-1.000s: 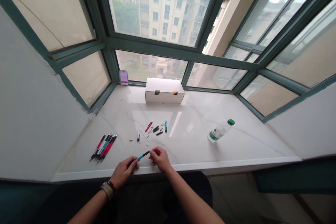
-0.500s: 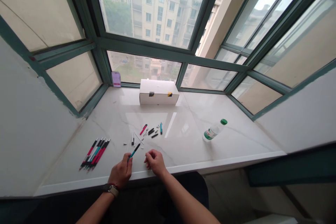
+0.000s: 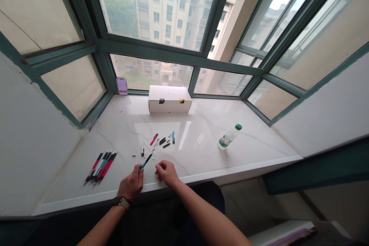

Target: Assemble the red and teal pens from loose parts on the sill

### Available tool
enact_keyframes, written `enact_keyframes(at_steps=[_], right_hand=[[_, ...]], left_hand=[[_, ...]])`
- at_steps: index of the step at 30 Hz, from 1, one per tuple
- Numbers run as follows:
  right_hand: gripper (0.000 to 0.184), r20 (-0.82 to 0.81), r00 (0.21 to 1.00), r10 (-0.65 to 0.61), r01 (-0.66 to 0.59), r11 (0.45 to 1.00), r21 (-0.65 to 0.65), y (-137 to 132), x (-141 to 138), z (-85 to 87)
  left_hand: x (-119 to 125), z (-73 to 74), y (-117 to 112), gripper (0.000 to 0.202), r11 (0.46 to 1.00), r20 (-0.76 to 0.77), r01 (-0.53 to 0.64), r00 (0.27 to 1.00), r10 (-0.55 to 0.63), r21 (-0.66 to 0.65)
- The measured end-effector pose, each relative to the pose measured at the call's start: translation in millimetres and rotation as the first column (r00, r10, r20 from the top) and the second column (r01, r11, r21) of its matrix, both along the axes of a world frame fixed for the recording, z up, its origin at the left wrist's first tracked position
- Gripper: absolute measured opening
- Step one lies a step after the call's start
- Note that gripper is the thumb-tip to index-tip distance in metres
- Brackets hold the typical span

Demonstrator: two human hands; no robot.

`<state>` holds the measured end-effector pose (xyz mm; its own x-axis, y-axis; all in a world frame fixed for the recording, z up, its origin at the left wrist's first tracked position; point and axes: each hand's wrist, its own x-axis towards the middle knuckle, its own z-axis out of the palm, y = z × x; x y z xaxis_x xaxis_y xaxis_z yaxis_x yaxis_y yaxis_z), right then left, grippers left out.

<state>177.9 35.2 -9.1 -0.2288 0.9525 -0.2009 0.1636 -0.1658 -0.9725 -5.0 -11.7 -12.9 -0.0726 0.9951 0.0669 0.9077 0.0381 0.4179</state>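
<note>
My left hand [image 3: 131,184] is closed around a blue-and-black pen [image 3: 145,162], which points up and to the right. To its right, my right hand [image 3: 167,173] is curled with thumb and fingers together near the front edge; anything inside them is hidden. Beyond both hands lie loose pen parts: a pink-and-black barrel piece [image 3: 154,139], a blue one [image 3: 173,137], a white-and-black one [image 3: 142,149], black grips [image 3: 163,141] and thin white refills [image 3: 148,148]. Several small metallic bits are scattered among them. A row of several pens [image 3: 100,167] lies at the left.
On the white marble sill [image 3: 198,161], a clear bottle [image 3: 227,139] with a green cap leans to the right. A white box [image 3: 170,103] sits at the back by the window. A small purple packet [image 3: 122,86] stands in the left corner.
The camera view has shifted slightly, so everything appears a little farther left. Both hands keep nearly the same pose, and the left still grips the pen.
</note>
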Motion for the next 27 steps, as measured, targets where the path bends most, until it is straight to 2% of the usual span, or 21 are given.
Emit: enact_keyframes(at_steps=[2, 4, 6, 8, 11, 13, 16, 18, 24, 27], right_hand=[[0.019, 0.067, 0.998, -0.010, 0.008, 1.000, 0.026, 13.5, 10.0, 6.1], [0.014, 0.216, 0.974, -0.062, 0.027, 0.986, 0.162, 34.1, 24.5, 16.2], [0.009, 0.373, 0.920, -0.124, -0.001, 0.948, 0.317, 59.0, 39.2, 27.4], [0.007, 0.500, 0.853, -0.149, -0.058, 0.925, 0.375, 84.3, 50.0, 36.5], [0.012, 0.656, 0.743, -0.133, -0.170, 0.910, 0.377, 116.6, 54.6, 42.9], [0.012, 0.735, 0.675, -0.067, -0.278, 0.899, 0.338, 132.3, 51.7, 42.8], [0.011, 0.811, 0.584, 0.040, -0.435, 0.859, 0.271, 147.2, 44.6, 39.0], [0.013, 0.840, 0.539, 0.066, -0.488, 0.837, 0.248, 152.8, 40.5, 35.8], [0.016, 0.853, 0.516, 0.084, -0.537, 0.807, 0.246, 163.2, 32.7, 35.8], [0.017, 0.829, 0.554, 0.070, -0.514, 0.813, 0.275, 160.7, 29.8, 42.8]], left_hand=[[0.6, -1.2, 0.2, 0.028, 1.000, -0.018, 0.003, 1.000, -0.003, 0.008], [1.1, -1.7, 0.4, 0.028, 1.000, -0.040, 0.009, 0.999, -0.009, 0.009], [1.6, -1.2, 0.6, 0.028, 1.000, -0.058, 0.015, 0.998, -0.014, 0.006], [2.1, 0.2, 0.9, 0.029, 1.000, -0.068, 0.017, 0.998, -0.017, 0.000], [2.5, 1.7, 1.5, 0.029, 1.000, -0.068, 0.023, 0.997, -0.024, -0.010], [2.6, 1.3, 1.8, 0.029, 1.000, -0.066, 0.022, 0.998, -0.023, -0.015], [2.4, -1.0, 2.0, 0.030, 1.000, -0.057, 0.012, 0.998, -0.012, -0.004], [2.4, -2.1, 1.8, 0.030, 1.000, -0.042, 0.002, 0.999, -0.002, 0.010], [3.4, 0.6, 1.0, 0.028, 0.999, 0.018, -0.009, 1.000, 0.009, 0.033], [3.7, 2.0, 0.7, 0.028, 1.000, 0.035, -0.022, 0.999, 0.021, 0.019]])
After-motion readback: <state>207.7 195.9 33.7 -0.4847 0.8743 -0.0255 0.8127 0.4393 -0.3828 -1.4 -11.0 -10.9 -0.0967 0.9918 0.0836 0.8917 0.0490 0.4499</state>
